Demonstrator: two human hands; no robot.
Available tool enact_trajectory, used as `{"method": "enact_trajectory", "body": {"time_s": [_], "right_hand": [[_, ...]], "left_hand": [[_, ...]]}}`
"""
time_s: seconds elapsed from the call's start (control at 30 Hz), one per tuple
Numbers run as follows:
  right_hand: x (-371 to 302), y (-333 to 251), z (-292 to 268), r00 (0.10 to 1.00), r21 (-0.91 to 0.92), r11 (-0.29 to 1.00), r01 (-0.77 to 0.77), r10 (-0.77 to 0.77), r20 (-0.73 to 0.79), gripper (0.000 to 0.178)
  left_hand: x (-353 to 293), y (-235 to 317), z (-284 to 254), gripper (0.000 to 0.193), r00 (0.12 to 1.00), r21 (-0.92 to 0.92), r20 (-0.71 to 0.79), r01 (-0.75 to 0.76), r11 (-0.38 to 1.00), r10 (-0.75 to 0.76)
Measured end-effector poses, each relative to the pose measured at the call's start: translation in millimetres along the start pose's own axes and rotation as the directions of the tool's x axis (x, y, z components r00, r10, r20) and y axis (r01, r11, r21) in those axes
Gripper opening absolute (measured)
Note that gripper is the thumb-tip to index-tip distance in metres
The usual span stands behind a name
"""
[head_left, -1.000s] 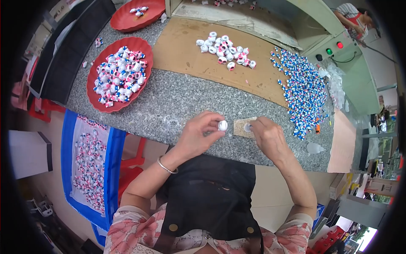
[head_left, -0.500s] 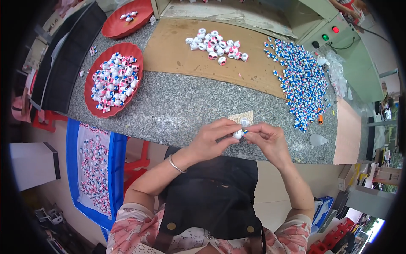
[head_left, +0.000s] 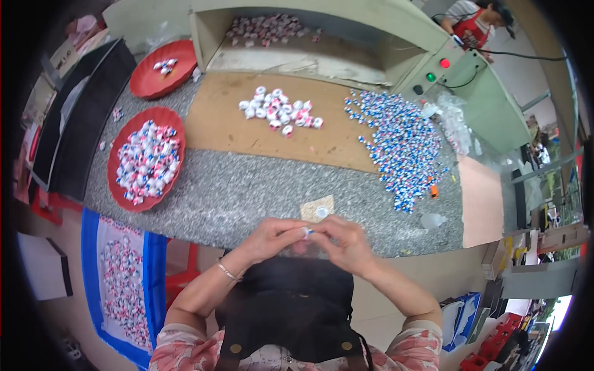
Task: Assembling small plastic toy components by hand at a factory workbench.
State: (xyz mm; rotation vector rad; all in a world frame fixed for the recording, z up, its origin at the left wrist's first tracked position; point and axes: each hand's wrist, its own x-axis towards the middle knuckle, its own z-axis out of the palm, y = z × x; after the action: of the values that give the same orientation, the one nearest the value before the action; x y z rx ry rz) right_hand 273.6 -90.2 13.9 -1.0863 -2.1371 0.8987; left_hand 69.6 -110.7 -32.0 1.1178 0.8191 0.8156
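My left hand (head_left: 271, 239) pinches a small white plastic figure piece (head_left: 306, 233) in front of my body, at the counter's near edge. From the other side, my right hand (head_left: 348, 246) has its thumb and fingers closed on the same piece, where a bit of blue shows. Fingers hide most of it. Just beyond my hands lies a speckled beige square pad (head_left: 309, 210) with a small clear round thing (head_left: 322, 213) on it. White-and-pink head pieces (head_left: 278, 110) sit on the cardboard sheet (head_left: 216, 133), and many tiny blue-and-white pieces (head_left: 402, 142) are heaped at the right.
A red scalloped bowl (head_left: 113, 176) of assembled-looking figures and another red bowl (head_left: 145, 86) stand left. Below hangs a blue-rimmed bin (head_left: 154, 278). A green machine housing (head_left: 482, 117) with lit buttons rises at the back right. Another person (head_left: 476, 28) is beyond it.
My view has tilted up, so the counter appears lower and further left. My hands have come closer together around the piece, which is now more covered by my fingers.
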Motion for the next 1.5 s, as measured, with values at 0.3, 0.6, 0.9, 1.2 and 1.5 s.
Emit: {"method": "enact_trajectory", "body": {"time_s": [0.3,0.6,0.9,1.2,1.5], "right_hand": [[43,120,-76,0.955,-0.500,0.864,-0.058,-0.099,-0.281,0.016],[62,147,-103,0.991,-0.597,0.796,-0.102,0.032,-0.127,0.016],[34,91,-88,0.993,-0.613,0.790,-0.010,-0.066,-0.100,0.014],[-24,66,-50,0.998,-0.607,0.794,0.033,0.011,0.069,0.013],[13,32,-28,0.992,-0.392,0.916,0.083,-0.038,0.121,0.012]], "left_hand": [[-47,76,-112,0.018,0.680,0.827,-0.387,-0.043,0.561,0.622],[-54,95,-169,0.039,0.440,0.933,-0.165,0.359,-0.005,0.883],[127,39,-78,0.016,0.814,0.973,-0.188,0.078,0.217,0.550],[109,46,-61,0.015,0.829,0.736,-0.296,-0.118,0.667,0.474],[-24,12,-43,0.038,0.969,0.032,-0.208,-0.128,0.991,0.132]]}}
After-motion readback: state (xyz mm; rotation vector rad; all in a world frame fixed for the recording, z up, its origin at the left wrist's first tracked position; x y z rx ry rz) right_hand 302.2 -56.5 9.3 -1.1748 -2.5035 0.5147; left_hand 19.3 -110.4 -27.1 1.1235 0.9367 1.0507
